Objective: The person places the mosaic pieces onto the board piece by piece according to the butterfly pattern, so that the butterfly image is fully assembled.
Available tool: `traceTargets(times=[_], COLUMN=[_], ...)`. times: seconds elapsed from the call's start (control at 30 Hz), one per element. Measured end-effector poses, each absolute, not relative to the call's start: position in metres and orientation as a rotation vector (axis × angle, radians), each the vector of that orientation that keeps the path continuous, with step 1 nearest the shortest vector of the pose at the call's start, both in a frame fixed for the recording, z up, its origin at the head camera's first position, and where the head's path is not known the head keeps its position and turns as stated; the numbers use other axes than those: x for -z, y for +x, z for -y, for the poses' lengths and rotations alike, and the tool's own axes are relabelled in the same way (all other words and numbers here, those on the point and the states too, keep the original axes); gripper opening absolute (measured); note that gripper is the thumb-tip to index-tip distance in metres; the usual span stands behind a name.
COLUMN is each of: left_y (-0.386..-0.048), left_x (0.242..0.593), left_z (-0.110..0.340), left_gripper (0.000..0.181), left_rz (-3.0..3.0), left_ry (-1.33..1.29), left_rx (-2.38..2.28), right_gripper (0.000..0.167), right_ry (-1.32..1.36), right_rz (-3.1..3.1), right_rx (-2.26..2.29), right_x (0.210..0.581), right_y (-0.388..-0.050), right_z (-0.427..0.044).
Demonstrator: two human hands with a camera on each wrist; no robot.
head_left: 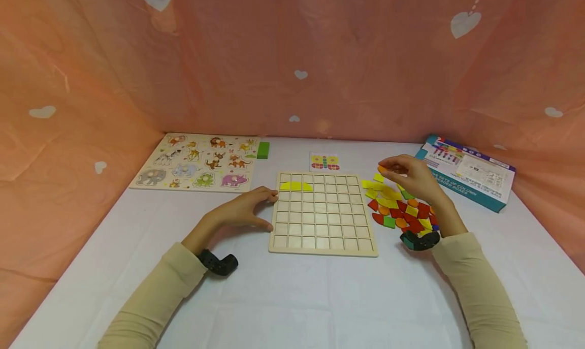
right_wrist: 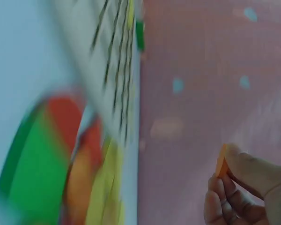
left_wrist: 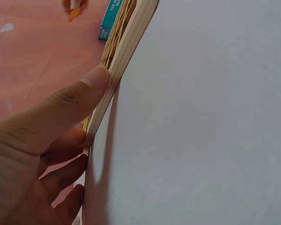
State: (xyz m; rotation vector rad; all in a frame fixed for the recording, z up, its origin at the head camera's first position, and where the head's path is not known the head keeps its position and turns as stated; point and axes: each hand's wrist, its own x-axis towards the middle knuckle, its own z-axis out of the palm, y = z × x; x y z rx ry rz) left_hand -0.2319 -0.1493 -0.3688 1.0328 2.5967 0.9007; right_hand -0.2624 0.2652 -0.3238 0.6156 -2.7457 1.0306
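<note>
A wooden grid board (head_left: 322,220) lies on the table, with yellow pieces (head_left: 296,186) in its second row from the top at the left. My left hand (head_left: 244,209) touches the board's left edge; the left wrist view shows its thumb (left_wrist: 96,77) and fingertips against that side. Above the pile, my right hand (head_left: 411,175) pinches a small orange piece (head_left: 382,169) between thumb and fingers. The right wrist view has this orange piece (right_wrist: 221,161) nearly edge-on. Loose coloured pieces (head_left: 402,207), red, yellow, orange and green, lie right of the board.
A picture card (head_left: 324,162) with a butterfly pattern lies behind the board. At the back left are an animal puzzle board (head_left: 196,162) and a green block (head_left: 263,150). A teal and white box (head_left: 466,171) stands at the back right. Pink curtain (head_left: 292,59) surrounds the table.
</note>
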Motion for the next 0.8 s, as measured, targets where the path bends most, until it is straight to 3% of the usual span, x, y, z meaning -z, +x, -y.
traceTargets(times=[0.4, 0.8], left_y=[-0.233, -0.232], left_x=[0.370, 0.368], left_z=[0.149, 0.148], left_gripper=[0.071, 0.071], left_rz=[-2.590, -2.594], left_ry=[1.031, 1.036], left_rx=[-0.909, -0.900], right_gripper=[0.026, 0.018], right_ry=[0.980, 1.057], right_rz=[2.682, 2.769], right_rx=[-1.100, -0.975], right_x=[0.333, 0.366], right_y=[-0.279, -0.290], right_z=[-0.165, -0.148])
